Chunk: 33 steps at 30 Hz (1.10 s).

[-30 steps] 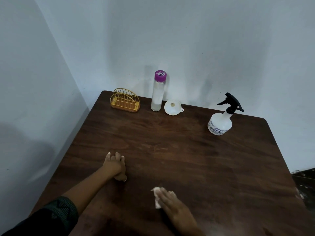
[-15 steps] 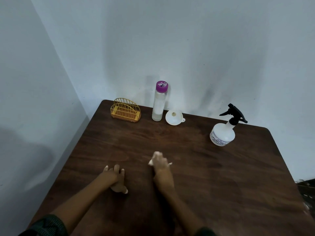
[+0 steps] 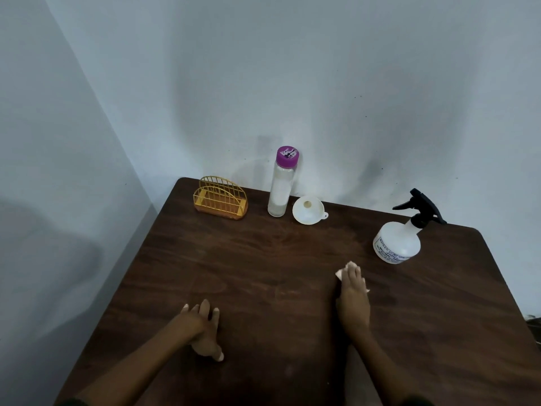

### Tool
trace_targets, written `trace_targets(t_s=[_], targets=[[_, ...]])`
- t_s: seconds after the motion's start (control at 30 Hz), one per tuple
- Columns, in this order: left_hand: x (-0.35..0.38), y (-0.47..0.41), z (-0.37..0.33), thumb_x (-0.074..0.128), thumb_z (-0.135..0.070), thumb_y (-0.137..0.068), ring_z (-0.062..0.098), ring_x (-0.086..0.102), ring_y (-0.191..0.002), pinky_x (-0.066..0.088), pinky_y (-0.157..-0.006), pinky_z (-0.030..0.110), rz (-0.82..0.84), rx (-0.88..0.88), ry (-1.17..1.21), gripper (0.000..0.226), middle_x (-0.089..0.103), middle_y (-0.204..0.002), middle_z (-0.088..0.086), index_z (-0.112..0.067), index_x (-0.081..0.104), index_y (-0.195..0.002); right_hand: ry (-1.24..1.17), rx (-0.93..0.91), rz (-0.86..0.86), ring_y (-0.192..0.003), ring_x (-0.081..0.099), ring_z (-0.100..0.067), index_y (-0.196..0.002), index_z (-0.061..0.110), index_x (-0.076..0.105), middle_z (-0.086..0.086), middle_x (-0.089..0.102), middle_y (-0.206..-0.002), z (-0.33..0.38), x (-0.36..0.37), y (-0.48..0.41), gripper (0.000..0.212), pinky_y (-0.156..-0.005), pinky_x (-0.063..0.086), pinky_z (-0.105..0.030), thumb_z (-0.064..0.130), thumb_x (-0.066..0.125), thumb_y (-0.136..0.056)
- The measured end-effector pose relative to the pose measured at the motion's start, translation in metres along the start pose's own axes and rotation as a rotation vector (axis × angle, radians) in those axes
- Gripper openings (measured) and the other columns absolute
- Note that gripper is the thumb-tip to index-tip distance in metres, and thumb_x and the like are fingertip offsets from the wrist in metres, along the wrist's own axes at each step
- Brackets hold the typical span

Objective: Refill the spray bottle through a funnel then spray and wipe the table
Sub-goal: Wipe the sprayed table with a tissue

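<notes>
Pressing the white cloth (image 3: 339, 272) on the table (image 3: 263, 259) under your flat right hand (image 3: 352, 291), left hand (image 3: 202, 329) resting open at 7 o'clock, you are probably finishing the wiping, as the spray bottle (image 3: 396, 244) is standing closed at 2 o'clock and the funnel (image 3: 307, 213) at 12.

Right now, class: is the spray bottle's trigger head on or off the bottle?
On. The black trigger head sits on the neck of the white spray bottle, which stands on its base, apart from the funnel.
</notes>
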<state>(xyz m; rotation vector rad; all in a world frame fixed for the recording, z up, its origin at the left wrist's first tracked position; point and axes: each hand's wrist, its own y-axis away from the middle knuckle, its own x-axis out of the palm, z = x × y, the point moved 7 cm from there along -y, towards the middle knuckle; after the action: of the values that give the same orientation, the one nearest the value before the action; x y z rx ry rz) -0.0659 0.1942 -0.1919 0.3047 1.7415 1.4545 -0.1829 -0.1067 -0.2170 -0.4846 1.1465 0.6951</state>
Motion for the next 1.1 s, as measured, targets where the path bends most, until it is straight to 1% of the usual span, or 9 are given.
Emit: trace_targets(t_s=[0.1,0.27,0.37,0.5,0.7,0.8,0.87,0.97,1.1], targets=[[0.005,-0.002,0.0,0.046,-0.056,-0.087,0.035,-0.011,-0.144,-0.006,-0.117,0.046,-0.048,0.011,-0.016,0.097,-0.022,-0.153,0.021,-0.009,-0.014,-0.146,-0.037,0.121,0.009,-0.138,0.02,-0.036,-0.14,-0.004,0.025,-0.023,0.021,-0.15,0.053,0.013,-0.034,0.061,-0.115,0.016,-0.044,-0.011,0.036,-0.08],[0.011,-0.003,0.007,0.049,-0.052,-0.087,0.032,-0.016,-0.143,-0.01,-0.116,0.049,-0.062,0.054,-0.018,0.097,-0.024,-0.152,0.021,-0.011,-0.017,-0.146,-0.103,-0.312,0.188,-0.144,0.006,-0.024,-0.146,0.009,0.008,-0.009,0.003,-0.156,0.174,0.06,-0.008,0.07,-0.116,-0.001,-0.03,-0.012,0.032,-0.085],[0.008,-0.001,0.006,0.05,-0.051,-0.087,0.031,-0.017,-0.144,-0.011,-0.116,0.048,-0.053,0.062,-0.046,0.097,-0.024,-0.152,0.02,-0.011,-0.017,-0.146,-0.115,-0.539,0.209,-0.143,0.002,-0.014,-0.145,0.014,0.018,0.004,0.006,-0.155,0.18,0.071,0.032,0.066,-0.115,-0.01,-0.024,-0.009,0.033,-0.085],[0.001,0.002,0.005,0.049,-0.052,-0.088,0.032,-0.014,-0.144,-0.011,-0.116,0.048,-0.023,0.073,-0.094,0.095,-0.021,-0.153,0.02,-0.012,-0.014,-0.146,-0.118,-0.638,0.221,-0.139,0.02,-0.009,-0.14,0.021,0.034,0.008,0.028,-0.149,0.129,0.058,0.064,0.07,-0.115,-0.001,-0.022,0.001,0.025,-0.074],[-0.008,0.0,0.002,0.048,-0.055,-0.088,0.036,-0.004,-0.144,-0.01,-0.115,0.049,-0.005,0.064,-0.159,0.094,-0.014,-0.154,0.021,-0.01,-0.01,-0.147,-0.108,-0.212,0.025,-0.136,0.028,-0.02,-0.136,0.009,0.04,0.002,0.031,-0.147,0.054,0.021,-0.004,0.069,-0.113,0.01,-0.023,-0.013,0.034,-0.071],[-0.011,0.0,-0.001,0.048,-0.053,-0.088,0.036,0.001,-0.144,-0.01,-0.115,0.048,-0.028,0.048,-0.188,0.093,-0.013,-0.154,0.022,-0.009,-0.008,-0.148,-0.06,0.04,-0.013,-0.141,0.017,-0.026,-0.138,0.003,0.034,-0.012,0.024,-0.152,0.07,0.021,-0.044,0.058,-0.115,0.016,-0.038,-0.01,0.037,-0.082],[-0.013,0.002,0.002,0.047,-0.051,-0.089,0.035,0.0,-0.145,-0.01,-0.115,0.048,-0.009,0.05,-0.191,0.09,-0.015,-0.155,0.02,-0.011,-0.008,-0.148,-0.043,0.049,0.001,-0.137,0.023,-0.031,-0.138,0.0,0.032,-0.019,0.024,-0.15,0.105,0.028,-0.055,0.055,-0.114,0.021,-0.041,-0.006,0.038,-0.083],[-0.008,0.002,0.007,0.049,-0.044,-0.091,0.034,-0.001,-0.145,-0.012,-0.114,0.049,-0.025,0.042,-0.198,0.087,-0.015,-0.155,0.019,-0.013,-0.008,-0.148,-0.094,-0.132,0.102,-0.13,0.032,-0.029,-0.142,0.007,0.023,-0.016,0.023,-0.148,0.177,0.051,-0.041,0.064,-0.11,0.028,-0.037,-0.007,0.042,-0.083],[-0.004,0.0,0.003,0.041,-0.027,-0.097,0.031,0.005,-0.144,-0.01,-0.115,0.046,-0.191,0.009,-0.181,0.067,-0.003,-0.156,0.018,-0.013,0.001,-0.149,-0.131,-0.545,0.298,-0.144,0.005,-0.024,-0.146,0.01,0.015,-0.009,0.008,-0.156,0.245,0.081,0.022,0.069,-0.118,0.004,-0.036,-0.012,0.035,-0.084]])
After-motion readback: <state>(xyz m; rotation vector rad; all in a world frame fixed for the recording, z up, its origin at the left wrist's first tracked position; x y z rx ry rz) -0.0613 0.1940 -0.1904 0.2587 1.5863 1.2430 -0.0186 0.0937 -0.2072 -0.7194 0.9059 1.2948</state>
